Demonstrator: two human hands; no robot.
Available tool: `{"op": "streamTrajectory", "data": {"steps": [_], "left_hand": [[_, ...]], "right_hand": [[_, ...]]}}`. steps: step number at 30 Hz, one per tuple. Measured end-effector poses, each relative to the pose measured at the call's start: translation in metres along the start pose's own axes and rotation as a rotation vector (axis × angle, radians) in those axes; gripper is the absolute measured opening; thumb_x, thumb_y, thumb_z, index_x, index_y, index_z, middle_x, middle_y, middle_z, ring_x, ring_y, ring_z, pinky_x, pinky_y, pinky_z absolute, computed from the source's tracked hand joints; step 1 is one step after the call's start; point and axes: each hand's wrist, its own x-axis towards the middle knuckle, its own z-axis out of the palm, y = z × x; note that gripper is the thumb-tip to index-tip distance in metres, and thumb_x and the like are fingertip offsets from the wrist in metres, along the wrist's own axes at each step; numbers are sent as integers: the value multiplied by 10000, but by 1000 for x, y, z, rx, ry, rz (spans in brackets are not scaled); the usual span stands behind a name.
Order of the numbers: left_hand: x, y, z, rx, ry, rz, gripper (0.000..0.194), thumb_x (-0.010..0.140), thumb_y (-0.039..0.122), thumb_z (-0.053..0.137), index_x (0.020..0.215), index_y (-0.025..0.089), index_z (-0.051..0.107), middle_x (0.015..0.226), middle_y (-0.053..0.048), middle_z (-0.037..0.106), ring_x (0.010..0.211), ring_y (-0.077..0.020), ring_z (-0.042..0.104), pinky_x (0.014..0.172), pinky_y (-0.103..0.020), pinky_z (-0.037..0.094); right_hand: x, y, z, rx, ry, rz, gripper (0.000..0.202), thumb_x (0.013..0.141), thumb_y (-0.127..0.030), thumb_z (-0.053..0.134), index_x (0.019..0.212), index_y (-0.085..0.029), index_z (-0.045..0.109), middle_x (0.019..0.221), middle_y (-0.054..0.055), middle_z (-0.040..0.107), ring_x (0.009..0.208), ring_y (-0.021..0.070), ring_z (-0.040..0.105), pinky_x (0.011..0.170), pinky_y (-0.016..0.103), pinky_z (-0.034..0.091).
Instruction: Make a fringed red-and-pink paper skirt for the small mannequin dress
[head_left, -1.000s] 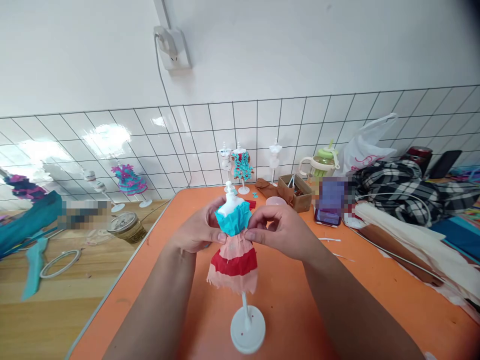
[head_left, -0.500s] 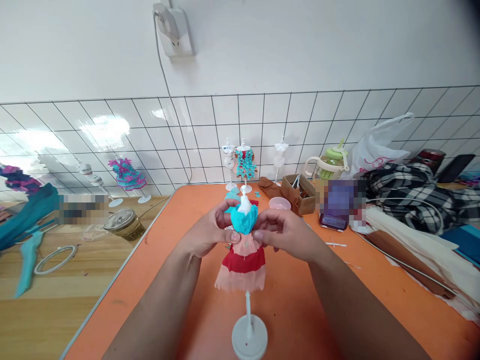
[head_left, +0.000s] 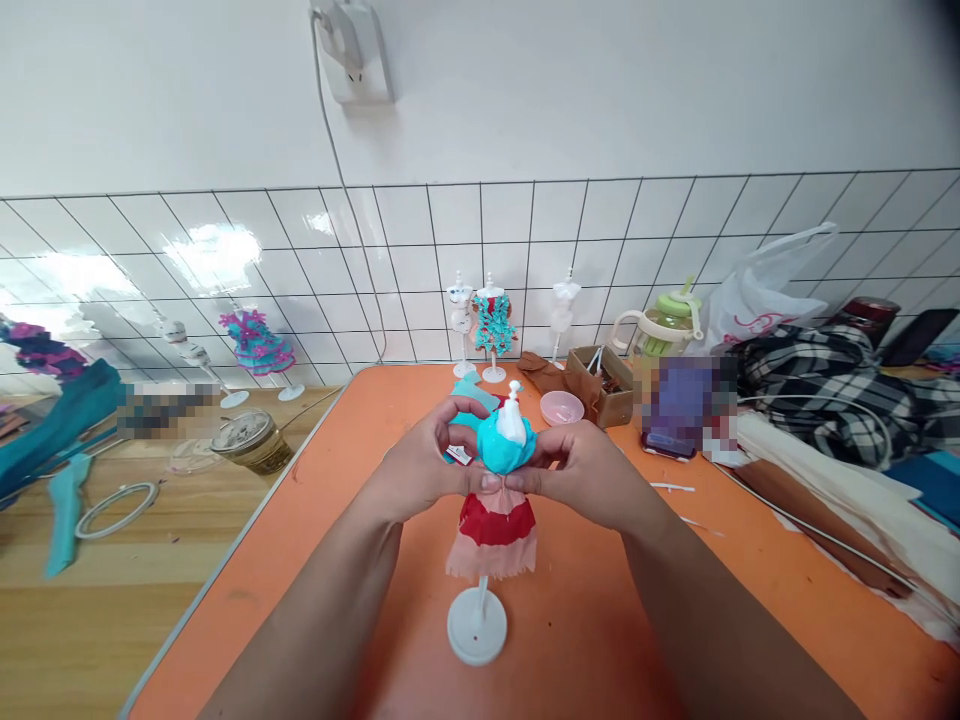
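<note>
A small white dress form [head_left: 512, 420] with a round base [head_left: 477, 626] tilts over the orange table. Turquoise fabric [head_left: 504, 450] wraps its top, above a pink and red layered skirt [head_left: 495, 525]. My left hand [head_left: 435, 455] is closed at the waist from the left, its thumb pressing the pink cloth. From the right, my right hand [head_left: 574, 470] pinches the same waist, with its thumb tip close to the left one. The fingers behind the form are partly hidden.
Three dress forms, one with a turquoise ruffled dress [head_left: 495, 322], stand at the back. Behind my right hand are a pink bowl [head_left: 562, 408] and a cardboard box [head_left: 616, 400]. Cloth and a phone [head_left: 670, 445] lie right; a jar [head_left: 251, 442] stands left.
The dress form has tilted, its top moving right and its base lifting up and left. My thumbs have come closer together at the waist.
</note>
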Motion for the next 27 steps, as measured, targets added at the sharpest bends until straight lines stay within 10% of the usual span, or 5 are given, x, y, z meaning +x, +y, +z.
{"op": "streamTrajectory", "data": {"steps": [12, 19, 27], "left_hand": [[-4, 6, 12, 389, 523, 93, 672, 603, 326, 790, 1187, 286, 462, 775, 52, 572, 772, -177, 607, 632, -273, 432], [5, -8, 24, 419, 529, 95, 835, 638, 428, 769, 1366, 315, 374, 826, 31, 542, 819, -180, 596, 676, -286, 453], [7, -12, 7, 269, 267, 40, 826, 709, 374, 732, 1427, 278, 334, 898, -12, 604, 908, -198, 618, 767, -331, 498]], "right_hand": [[-4, 0, -7, -226, 114, -70, 320, 834, -451, 639, 1102, -306, 736, 1044, 29, 743, 934, 260, 664, 702, 338, 509], [4, 2, 4, -192, 217, -61, 184, 794, -353, 688, 946, -283, 765, 988, 2, 754, 949, 219, 681, 746, 303, 523], [12, 15, 3, -261, 260, -19, 102, 775, -325, 696, 816, -250, 753, 852, 3, 757, 818, 195, 693, 639, 278, 504]]}}
